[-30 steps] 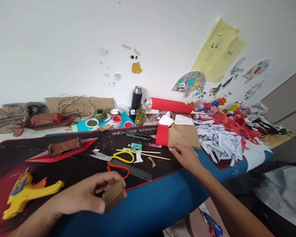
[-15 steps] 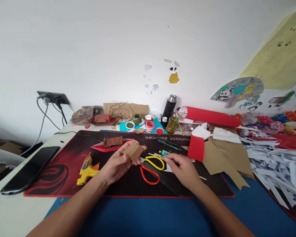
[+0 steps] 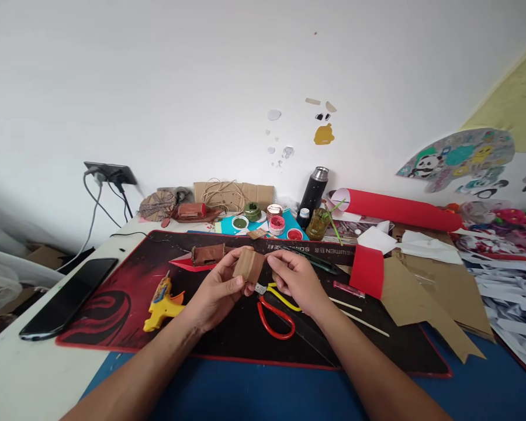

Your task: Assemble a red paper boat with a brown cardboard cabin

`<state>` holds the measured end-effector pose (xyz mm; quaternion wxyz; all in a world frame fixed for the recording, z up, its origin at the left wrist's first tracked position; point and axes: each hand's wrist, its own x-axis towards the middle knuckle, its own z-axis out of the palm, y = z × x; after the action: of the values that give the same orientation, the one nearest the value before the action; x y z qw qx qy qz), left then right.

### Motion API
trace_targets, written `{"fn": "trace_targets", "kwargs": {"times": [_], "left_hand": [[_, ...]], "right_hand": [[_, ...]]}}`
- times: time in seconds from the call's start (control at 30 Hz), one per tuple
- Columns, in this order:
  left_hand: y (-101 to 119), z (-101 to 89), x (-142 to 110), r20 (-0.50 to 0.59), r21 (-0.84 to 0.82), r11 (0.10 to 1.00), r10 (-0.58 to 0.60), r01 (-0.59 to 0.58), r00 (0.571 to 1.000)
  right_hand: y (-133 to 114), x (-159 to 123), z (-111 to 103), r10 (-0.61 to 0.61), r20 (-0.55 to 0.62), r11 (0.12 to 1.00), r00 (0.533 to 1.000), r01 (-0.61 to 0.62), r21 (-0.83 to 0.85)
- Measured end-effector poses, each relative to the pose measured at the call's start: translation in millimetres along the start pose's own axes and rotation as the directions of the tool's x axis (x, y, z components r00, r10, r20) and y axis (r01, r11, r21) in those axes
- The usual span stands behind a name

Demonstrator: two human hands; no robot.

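1. Here, at the centre of the scene, a small brown piece (image 3: 248,265) is held up above the black mat (image 3: 135,316), gripped between the thumb and fingers of the left hand (image 3: 222,289), with its flat faces exposed.
2. In from the right comes the right hand (image 3: 294,278), its thumb and forefinger brought close together at the piece's right edge; whether anything is pinched between them cannot be told.
3. Just below the hands, the scissors (image 3: 277,318) are seen lying on the mat, one handle loop yellow and one red, their blades largely hidden.
4. On the left of the mat a yellow glue gun (image 3: 161,307) is laid, and farther left a black phone (image 3: 70,298) is set on the pale tabletop (image 3: 48,374).
5. Behind the left hand, a red boat with a brown cover (image 3: 208,255) is partly blocked from view.
6. To the right, pale sticks (image 3: 366,323) are spread on the mat, near a red card (image 3: 367,272) and cut brown cardboard (image 3: 407,292).
7. Along the far side, open paint pots (image 3: 276,225) are lined up on blue paper, with a dark flask (image 3: 314,190) stood just beyond.
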<state>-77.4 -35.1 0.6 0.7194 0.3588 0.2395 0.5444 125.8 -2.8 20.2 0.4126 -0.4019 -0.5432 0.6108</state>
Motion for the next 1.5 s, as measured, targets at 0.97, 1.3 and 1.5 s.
{"fn": "trace_targets", "kwargs": {"times": [0.97,1.3,1.5], "left_hand": [[5.7,12.6,0.5,-0.026,0.616,0.774,-0.165,0.146,0.986],[3.8,3.7,3.9,-0.102,0.515,0.854,-0.029,0.078,0.994],[2.2,8.4,5.1,-0.115,0.469,0.875,-0.071,0.117,0.991]], "right_hand": [[18.5,-12.7,-16.3,-0.148,0.006,0.957,0.989,0.145,-0.251],[20.2,-11.6,-15.3,-0.124,-0.124,0.979,0.985,0.101,-0.177],[23.2,-11.3,-13.8,-0.099,-0.104,0.977,0.990,0.077,-0.198]]}}
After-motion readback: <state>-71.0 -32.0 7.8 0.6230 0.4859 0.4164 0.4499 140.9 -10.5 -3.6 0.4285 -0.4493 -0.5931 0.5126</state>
